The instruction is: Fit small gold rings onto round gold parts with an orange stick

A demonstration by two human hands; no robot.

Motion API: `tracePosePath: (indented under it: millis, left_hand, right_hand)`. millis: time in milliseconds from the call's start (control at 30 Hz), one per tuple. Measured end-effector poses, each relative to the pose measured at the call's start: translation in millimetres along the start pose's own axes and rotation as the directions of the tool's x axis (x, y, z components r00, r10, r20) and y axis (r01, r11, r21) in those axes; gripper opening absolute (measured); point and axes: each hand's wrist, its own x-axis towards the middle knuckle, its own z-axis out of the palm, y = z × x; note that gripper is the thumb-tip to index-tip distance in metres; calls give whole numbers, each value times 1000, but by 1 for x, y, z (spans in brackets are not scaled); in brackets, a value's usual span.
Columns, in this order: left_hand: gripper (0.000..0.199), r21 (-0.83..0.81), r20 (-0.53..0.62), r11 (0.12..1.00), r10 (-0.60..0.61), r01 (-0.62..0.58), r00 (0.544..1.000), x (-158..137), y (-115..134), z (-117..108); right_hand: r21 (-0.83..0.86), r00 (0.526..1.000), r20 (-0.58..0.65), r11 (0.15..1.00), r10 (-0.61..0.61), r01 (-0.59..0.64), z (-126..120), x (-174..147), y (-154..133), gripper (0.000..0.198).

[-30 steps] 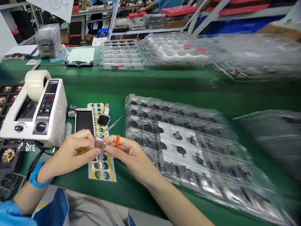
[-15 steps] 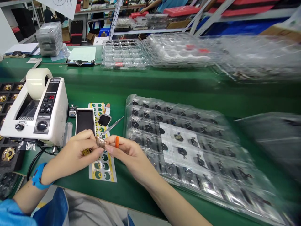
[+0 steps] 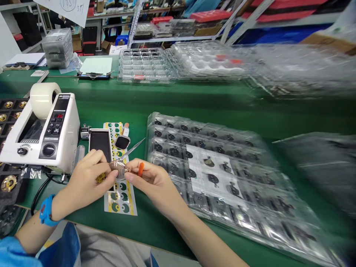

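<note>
My left hand (image 3: 93, 176) is closed on the left edge of a small round, shiny brownish part (image 3: 119, 170). Gold flex-like material (image 3: 100, 178) shows below its fingers. At the part's right edge, the thumb and fingers of my right hand (image 3: 151, 180) pinch together. An orange stick (image 3: 141, 169) juts up from among the right fingers. Just beyond the hands lies a pointed metal tool (image 3: 133, 148), its near end hidden. Beneath them is a sticker sheet (image 3: 122, 202) with yellow-edged shapes. A smartwatch (image 3: 122, 142) and a black-lined box (image 3: 100, 141) sit behind the hands.
A white tape dispenser (image 3: 63, 137) stands left, beside a black tray (image 3: 8, 183) of round gold parts. Stacked clear blister trays (image 3: 236, 152) with black parts fill the right. More clear trays (image 3: 144, 65) and a clipboard (image 3: 96, 66) line the back ledge.
The round part has turned so more of its face shows between my hands. My left hand has shifted slightly left, and the orange stick tilts more to the right.
</note>
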Motion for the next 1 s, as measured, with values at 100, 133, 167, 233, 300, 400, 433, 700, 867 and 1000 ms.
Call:
tracePosePath:
  millis: [100,133,167,233,300,400,433,700,867,1000]
  left_hand:
    - [30,-5,-20,999,-48,48,999,-1,-1,1]
    - [30,-3,-26,998,-63,63,998,-1,-2,2]
    - [31,1,-34,997,-80,80,996,-2,-3,2]
    - [32,5,-58,992,-122,123,991,-2,-4,2]
    - [30,-4,-138,987,-158,159,978,-2,-4,2]
    - [15,-60,-314,994,-107,93,943,-2,-3,0]
    - [10,-78,-350,996,-62,37,935,-2,-2,0]
    - [29,-301,11,954,2,2,1000,-1,-12,6]
    - [37,-450,111,892,3,48,994,0,-15,10]
    - [31,-477,90,879,32,15,995,0,-9,12]
  right_hand:
    - [-24,1000,-17,999,-25,25,-1,0,1,41]
    - [-23,999,-22,999,-28,27,-1,0,2,41]
    - [-14,999,-24,1000,-26,26,-1,0,2,41]
    - [24,1000,-24,1000,-15,16,-2,1,3,42]
    - [75,1000,-25,997,-5,7,-2,2,2,44]
    - [138,1000,-21,990,3,0,-2,2,0,44]
    - [159,1000,-5,987,9,-8,-2,2,-1,43]
    - [284,994,92,955,59,-83,5,1,-3,42]
    - [329,989,115,936,93,-126,8,2,1,45]
    - [325,983,147,934,105,-148,15,-2,-3,49]
